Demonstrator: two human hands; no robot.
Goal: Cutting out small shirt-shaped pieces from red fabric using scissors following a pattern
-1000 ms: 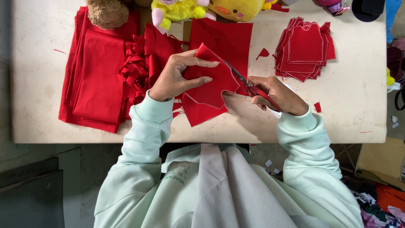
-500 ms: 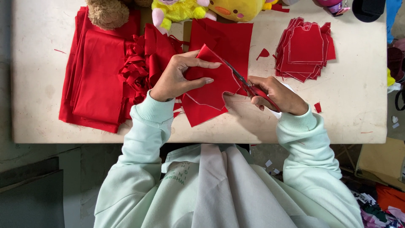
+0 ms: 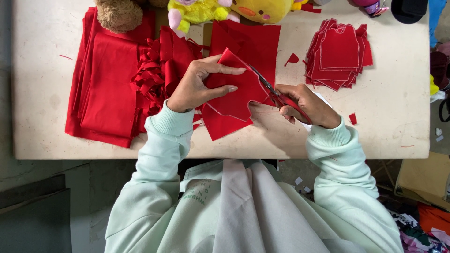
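Pale worktable (image 3: 398, 117) seen from above, scuffed, with cluttered floor at the right edge. Left hand (image 3: 197, 86) holds a red fabric piece (image 3: 234, 93) lifted off the table, thumb and forefinger pinching its upper corner, other fingers spread under and across it. Right hand (image 3: 304, 105) is closed round the handles of scissors (image 3: 267, 86); blades point up-left and sit at the right edge of the held piece, on a faint pale outline marked on the cloth. How far the blades are parted can't be told; they look nearly together.

Step in hand, as a judgement: cutting a shape out along the marked line, partway round, with the upper right edge under the blades and the lower curve not yet reached. Next move likely calls for the left hand to turn the cloth and keep it taut so the blades follow the line.

Around: stack of cut red shapes (image 3: 337, 54) at upper right, well apart from the hands. Folded red cloth pile (image 3: 105, 79) at left, tangle of red trimmings (image 3: 150, 82) just beside the left hand. Small red scraps (image 3: 352, 118) near the right wrist. Brown plush toy (image 3: 119, 14) and yellow plush toys (image 3: 225, 9) along the far edge. Mint sweatshirt sleeves (image 3: 159, 154) fill the foreground.
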